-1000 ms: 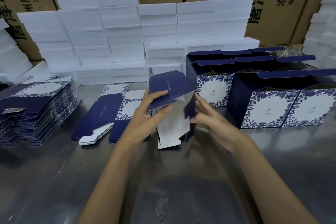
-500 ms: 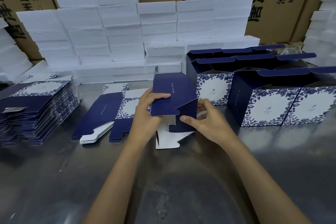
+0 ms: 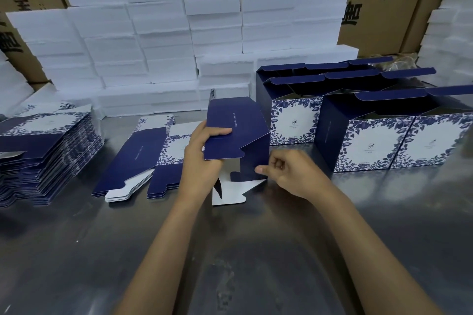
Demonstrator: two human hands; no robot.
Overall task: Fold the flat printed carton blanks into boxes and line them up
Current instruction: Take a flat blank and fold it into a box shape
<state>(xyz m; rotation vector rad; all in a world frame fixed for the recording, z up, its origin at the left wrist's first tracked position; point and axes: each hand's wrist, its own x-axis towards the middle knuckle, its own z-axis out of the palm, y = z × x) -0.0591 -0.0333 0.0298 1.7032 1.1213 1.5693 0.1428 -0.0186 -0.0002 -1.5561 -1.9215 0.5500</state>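
The left hand [image 3: 202, 161] grips a half-folded navy-blue printed carton [image 3: 236, 135] by its left side, thumb laid flat across the top panel and the other fingers hidden behind the card. The carton stands on the grey metal table [image 3: 76, 250], tipped slightly, with a white inner flap [image 3: 227, 197] (its unprinted side) splayed toward the camera on the table surface. The right hand [image 3: 291, 174] sits at the carton's lower right corner with fingers curled into the palm; its thumb tip touches the navy side panel, and whether it pinches the card or only presses it cannot be told.

Just left of the carton lies a small pile of flat navy and floral carton blanks [image 3: 138, 158], and a taller stack of the same blanks [image 3: 48, 151] stands at the table's left edge. To the right, finished open-topped boxes with blue floral fronts [image 3: 371, 146] stand in rows, touching one another. White foam blocks [image 3: 163, 41] are stacked along the back.
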